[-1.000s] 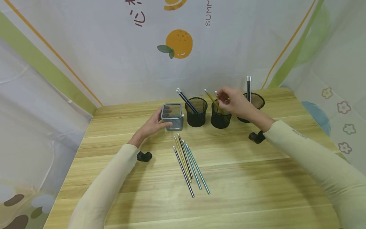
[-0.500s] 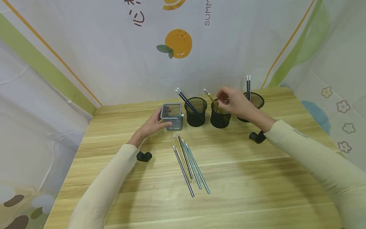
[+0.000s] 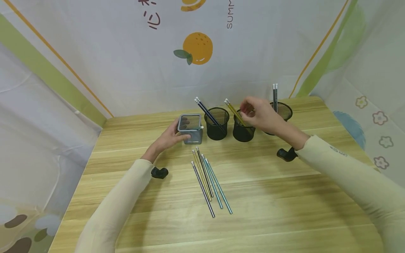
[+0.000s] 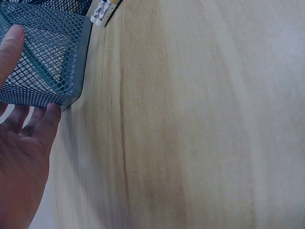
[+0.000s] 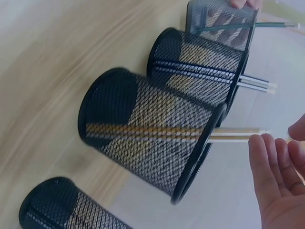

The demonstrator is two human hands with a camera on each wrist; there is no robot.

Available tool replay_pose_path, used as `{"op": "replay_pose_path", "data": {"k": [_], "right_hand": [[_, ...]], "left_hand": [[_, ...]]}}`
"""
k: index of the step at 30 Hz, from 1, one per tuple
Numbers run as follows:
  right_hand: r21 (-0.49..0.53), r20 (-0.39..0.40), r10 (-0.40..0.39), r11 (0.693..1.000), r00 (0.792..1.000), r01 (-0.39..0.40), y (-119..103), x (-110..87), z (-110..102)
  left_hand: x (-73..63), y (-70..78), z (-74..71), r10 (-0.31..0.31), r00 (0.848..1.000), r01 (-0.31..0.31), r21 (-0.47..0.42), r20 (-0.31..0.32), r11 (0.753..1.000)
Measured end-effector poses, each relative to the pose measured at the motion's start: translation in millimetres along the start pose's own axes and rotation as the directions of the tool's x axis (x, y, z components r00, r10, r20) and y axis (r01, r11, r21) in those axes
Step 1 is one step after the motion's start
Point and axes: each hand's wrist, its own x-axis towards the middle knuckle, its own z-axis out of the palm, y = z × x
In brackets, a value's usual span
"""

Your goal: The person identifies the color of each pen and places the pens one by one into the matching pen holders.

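My left hand (image 3: pixel 168 137) grips a square grey mesh pencil cup (image 3: pixel 193 139), thumb on the near side and fingers round the left. One teal pencil (image 4: pixel 39 67) leans inside it. Two yellow pencils (image 3: pixel 232 109) lean left, side by side, in a round black mesh cup (image 3: pixel 243 134). Just over that cup's right side is my right hand (image 3: pixel 262 113), its fingers loosely bent. In the right wrist view a gap shows between thumb and fingers, and the fingertips (image 5: pixel 257 141) are right by the white pencil ends, with no pencil held.
Another round black cup (image 3: pixel 216 133) holds two dark blue pencils (image 3: pixel 205 109). Behind my right wrist, a further black cup (image 3: pixel 286 111) holds two black pencils (image 3: pixel 275 96). Several loose pencils (image 3: pixel 209 186), purple, gold, black and teal, lie mid-table. A printed curtain (image 3: pixel 126 70) hangs behind.
The second yellow pencil has tipped left against the first, and my right fingers have let it go. My left hand and the grey cup have stayed put.
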Motion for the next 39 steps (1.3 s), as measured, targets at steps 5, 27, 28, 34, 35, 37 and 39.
{"op": "replay_pose_path", "data": {"k": [5, 27, 28, 34, 35, 37, 39], "right_hand": [[0.013, 0.031, 0.03, 0.999, 0.999, -0.03, -9.3, -5.5, 6.9], [-0.061, 0.293, 0.001, 0.998, 0.956, 0.017, -45.4, -34.8, 77.1], [-0.061, 0.304, 0.006, 0.998, 0.953, 0.013, -45.7, -35.6, 80.4], [-0.07, 0.379, 0.049, 0.997, 0.924, -0.024, -49.7, -42.5, 100.3], [-0.074, 0.385, 0.052, 0.997, 0.921, -0.026, -50.3, -44.0, 103.8], [-0.088, 0.389, 0.058, 0.996, 0.92, -0.026, -51.2, -47.2, 110.5], [-0.101, 0.386, 0.059, 0.995, 0.921, -0.021, -52.5, -49.7, 116.7]], "left_hand": [[0.2, -0.9, 0.0, 0.004, 1.0, -0.004, 0.002, -0.003, 1.0], [-0.7, 0.0, 0.0, 0.0, 1.0, 0.0, 0.017, -0.009, 1.0], [-0.9, 0.1, 0.0, 0.001, 1.0, -0.001, 0.015, -0.009, 1.0], [-1.9, 0.5, 0.1, 0.002, 1.0, -0.002, 0.011, -0.011, 1.0], [-1.8, 0.5, 0.1, 0.002, 1.0, -0.002, 0.012, -0.011, 1.0], [-1.2, 0.2, 0.3, 0.002, 1.0, -0.002, 0.016, -0.012, 1.0], [-0.3, -0.3, 0.5, 0.003, 1.0, -0.003, 0.017, -0.012, 1.0]]}}
